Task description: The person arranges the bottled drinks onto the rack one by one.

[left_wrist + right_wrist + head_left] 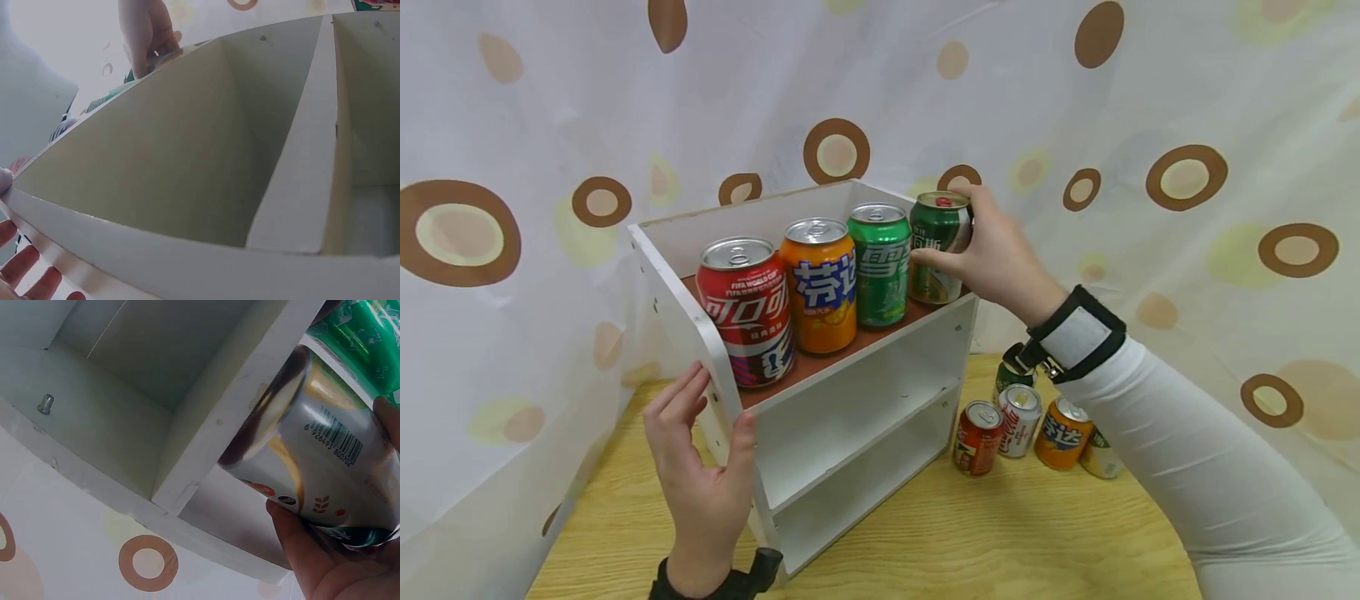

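A small white shelf unit (865, 367) has a row of cans on its reddish-brown top. From left to right stand a red cola can (747, 308), an orange soda can (820, 287) and a green soda can (880, 267). At the right end, my right hand (1000, 250) grips a dark green and gold can (938, 283) between thumb and fingers. The right wrist view shows its barcode side (331, 444), the base close over the top board's front edge. My left hand (707, 467) is at the unit's left side panel, fingers spread along its outer face, thumb by the front edge.
Several cans stand on the wooden table (1000, 533) right of the unit, including a red can (978, 439), a white cola can (1019, 421) and an orange can (1063, 433). A patterned curtain (895, 75) hangs behind. Lower shelves (857, 425) face forward.
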A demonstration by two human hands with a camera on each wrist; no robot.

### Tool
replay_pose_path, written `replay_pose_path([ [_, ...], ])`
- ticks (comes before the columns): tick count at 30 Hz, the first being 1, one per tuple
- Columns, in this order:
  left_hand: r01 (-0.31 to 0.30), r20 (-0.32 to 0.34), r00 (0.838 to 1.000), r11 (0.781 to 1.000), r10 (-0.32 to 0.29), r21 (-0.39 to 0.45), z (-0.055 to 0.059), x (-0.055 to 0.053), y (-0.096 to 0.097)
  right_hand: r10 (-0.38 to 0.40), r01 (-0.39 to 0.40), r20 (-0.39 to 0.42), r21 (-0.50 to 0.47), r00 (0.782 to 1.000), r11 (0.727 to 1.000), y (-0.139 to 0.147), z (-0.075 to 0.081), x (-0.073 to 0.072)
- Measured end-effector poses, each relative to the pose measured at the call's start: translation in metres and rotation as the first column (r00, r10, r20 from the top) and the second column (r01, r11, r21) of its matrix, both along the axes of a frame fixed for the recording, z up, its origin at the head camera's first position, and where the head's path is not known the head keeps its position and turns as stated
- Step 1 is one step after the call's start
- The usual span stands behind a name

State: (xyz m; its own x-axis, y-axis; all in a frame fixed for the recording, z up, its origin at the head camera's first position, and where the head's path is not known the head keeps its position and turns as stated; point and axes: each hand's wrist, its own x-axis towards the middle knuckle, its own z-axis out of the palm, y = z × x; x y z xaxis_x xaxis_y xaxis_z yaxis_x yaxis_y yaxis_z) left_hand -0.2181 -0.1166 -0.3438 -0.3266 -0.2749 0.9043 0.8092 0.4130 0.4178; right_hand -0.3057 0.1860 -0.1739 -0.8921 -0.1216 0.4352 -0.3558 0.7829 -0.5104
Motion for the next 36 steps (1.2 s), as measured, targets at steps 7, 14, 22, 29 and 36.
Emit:
replay_pose_path([
  [7, -0.005, 0.005, 1.000, 1.000, 0.005, -0.001, -0.0016, -0.0005, -0.0008, -0.034, 0.043, -0.096, 0.092, 0.995, 0.995, -0.0037, -0.0037, 0.0014],
  [14, -0.010, 0.005, 1.000, 1.000, 0.010, 0.000, -0.0026, -0.0010, -0.0008, -0.079, 0.096, -0.145, 0.115, 0.986, 0.989, -0.0067, -0.0017, 0.0078],
  [22, -0.013, 0.007, 1.000, 1.000, 0.013, 0.003, -0.0023, -0.0007, -0.0009, -0.105, 0.113, -0.131, 0.054, 0.986, 0.992, -0.0074, -0.0001, 0.0071],
  [29, -0.010, 0.003, 1.000, 1.000, 0.010, 0.010, -0.0021, -0.0011, -0.0003, -0.074, 0.077, -0.135, 0.016, 0.988, 0.997, -0.0048, -0.0006, 0.0061],
  [36, -0.002, -0.002, 1.000, 1.000, 0.002, 0.013, -0.0014, -0.0016, -0.0003, -0.042, 0.041, -0.110, -0.009, 0.993, 0.999, -0.0007, 0.0006, 0.0046],
])
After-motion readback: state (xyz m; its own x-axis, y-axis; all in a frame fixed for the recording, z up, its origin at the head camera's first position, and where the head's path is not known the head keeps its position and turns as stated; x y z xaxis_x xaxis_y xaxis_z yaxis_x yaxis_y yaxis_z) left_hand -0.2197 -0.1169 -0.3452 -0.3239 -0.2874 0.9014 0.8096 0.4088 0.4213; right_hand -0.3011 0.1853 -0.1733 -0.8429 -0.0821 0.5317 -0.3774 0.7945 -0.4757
